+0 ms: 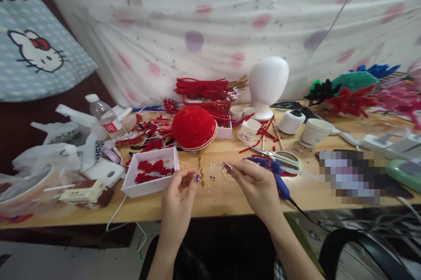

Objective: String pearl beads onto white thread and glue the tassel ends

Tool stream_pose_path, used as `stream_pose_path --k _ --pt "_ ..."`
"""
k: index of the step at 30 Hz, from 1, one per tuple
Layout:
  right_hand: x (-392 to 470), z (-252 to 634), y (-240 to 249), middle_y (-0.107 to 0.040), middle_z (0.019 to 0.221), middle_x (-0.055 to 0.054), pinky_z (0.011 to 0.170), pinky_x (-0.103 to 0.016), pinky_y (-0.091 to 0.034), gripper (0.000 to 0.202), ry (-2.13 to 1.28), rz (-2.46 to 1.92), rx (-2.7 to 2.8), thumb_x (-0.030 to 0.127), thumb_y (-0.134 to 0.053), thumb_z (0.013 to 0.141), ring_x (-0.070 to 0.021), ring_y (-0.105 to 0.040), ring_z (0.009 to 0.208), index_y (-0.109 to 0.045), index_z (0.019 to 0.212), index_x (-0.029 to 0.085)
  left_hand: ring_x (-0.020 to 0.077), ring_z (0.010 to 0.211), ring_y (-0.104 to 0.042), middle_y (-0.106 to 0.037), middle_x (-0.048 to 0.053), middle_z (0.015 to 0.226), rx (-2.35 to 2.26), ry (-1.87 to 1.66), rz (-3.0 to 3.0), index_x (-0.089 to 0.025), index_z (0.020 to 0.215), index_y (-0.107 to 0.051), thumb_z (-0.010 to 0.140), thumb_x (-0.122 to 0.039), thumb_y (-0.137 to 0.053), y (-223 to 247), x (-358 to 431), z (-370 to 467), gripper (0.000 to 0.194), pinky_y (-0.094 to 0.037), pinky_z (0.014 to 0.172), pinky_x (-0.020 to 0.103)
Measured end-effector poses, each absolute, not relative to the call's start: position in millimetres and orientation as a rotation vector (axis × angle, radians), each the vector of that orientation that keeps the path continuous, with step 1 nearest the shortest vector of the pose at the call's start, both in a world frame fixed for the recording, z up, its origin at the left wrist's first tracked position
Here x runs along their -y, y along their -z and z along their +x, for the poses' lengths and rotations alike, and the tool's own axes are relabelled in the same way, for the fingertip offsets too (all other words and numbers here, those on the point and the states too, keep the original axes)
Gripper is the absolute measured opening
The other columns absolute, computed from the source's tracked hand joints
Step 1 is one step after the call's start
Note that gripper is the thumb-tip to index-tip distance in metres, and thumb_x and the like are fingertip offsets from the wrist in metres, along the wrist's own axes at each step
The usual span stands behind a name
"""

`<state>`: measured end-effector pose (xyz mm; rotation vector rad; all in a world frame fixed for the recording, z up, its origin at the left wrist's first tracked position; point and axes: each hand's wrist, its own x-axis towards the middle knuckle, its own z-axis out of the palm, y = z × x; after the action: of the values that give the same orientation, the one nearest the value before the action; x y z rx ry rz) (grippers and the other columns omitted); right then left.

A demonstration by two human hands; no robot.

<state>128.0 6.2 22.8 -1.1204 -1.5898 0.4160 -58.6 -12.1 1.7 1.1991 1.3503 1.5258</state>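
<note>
My left hand (182,190) is closed in a pinch near the table's front edge; what its fingertips hold is too small to name. To its right, my right hand (251,179) also pinches something tiny by the fingertips. Small beaded pieces (212,173) lie on the table between the hands. Behind them sits a red dome-shaped piece (194,127) with a pearl rim and a gold tassel (201,170) hanging at its front. A blue glue gun (279,183) lies partly behind my right hand, beside scissors (286,156).
A white box (148,188) with red pieces stands left of my left hand. Further back are paper cups (251,128), a white foam head (268,80) and a thread spool (291,122). Plastic bags (36,161) and a bottle (104,117) are left; a green object (404,174) is right.
</note>
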Motion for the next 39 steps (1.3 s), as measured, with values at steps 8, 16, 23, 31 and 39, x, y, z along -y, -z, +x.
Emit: stream_pose_path --k 8,16,23,31,39 --pt "-6 134 15 -0.074 0.068 -0.004 0.058 -0.027 -0.051 0.017 -0.541 -1.18 1.579 0.026 -0.069 0.089 -0.0172 -0.066 0.062 -0.081 0.08 0.017 0.0217 0.068 -0.067 -0.072 0.005 0.078 -1.634 -1.461 1.292 -0.02 0.091 -0.075 0.085 -0.04 -0.068 20 26 -63 0.022 -0.052 0.058 0.028" --pt "-16 135 28 -0.078 0.074 -0.007 0.06 -0.027 -0.055 0.019 -0.627 -1.212 1.528 0.027 -0.066 0.092 -0.0193 -0.071 0.066 -0.081 0.085 0.017 0.0183 0.064 -0.062 -0.072 0.007 0.089 -1.57 -1.331 1.478 -0.021 0.093 -0.075 0.089 -0.038 -0.064 18 0 -43 0.021 -0.051 0.06 0.027" --pt "-17 138 25 -0.077 0.072 -0.005 0.058 -0.024 -0.056 0.019 -0.654 -1.22 1.523 0.022 -0.063 0.092 -0.0178 -0.071 0.062 -0.081 0.086 0.018 0.0219 0.075 -0.066 -0.07 0.004 0.081 -1.563 -1.271 1.551 -0.023 0.085 -0.072 0.093 -0.034 -0.06 24 -14 -35 0.018 -0.052 0.067 0.029" --pt "-11 140 27 -0.075 0.069 -0.002 0.056 -0.021 -0.054 0.022 -0.665 -1.185 1.519 0.025 -0.057 0.097 -0.0154 -0.07 0.057 -0.077 0.088 0.019 0.0232 0.081 -0.071 -0.077 0.008 0.092 -1.658 -1.336 1.555 -0.022 0.091 -0.078 0.092 -0.034 -0.062 16 -15 -41 0.02 -0.056 0.068 0.028" --pt "-10 150 50 -0.069 0.071 -0.001 0.056 -0.018 -0.054 0.027 -0.851 -1.144 1.541 0.025 -0.04 0.104 -0.0128 -0.064 0.056 -0.065 0.113 0.021 0.0132 0.072 -0.069 -0.071 0.0 0.083 -1.525 -1.359 2.237 -0.025 0.098 -0.077 0.087 -0.008 -0.065 -7 -6 -67 0.024 -0.054 0.066 0.02"
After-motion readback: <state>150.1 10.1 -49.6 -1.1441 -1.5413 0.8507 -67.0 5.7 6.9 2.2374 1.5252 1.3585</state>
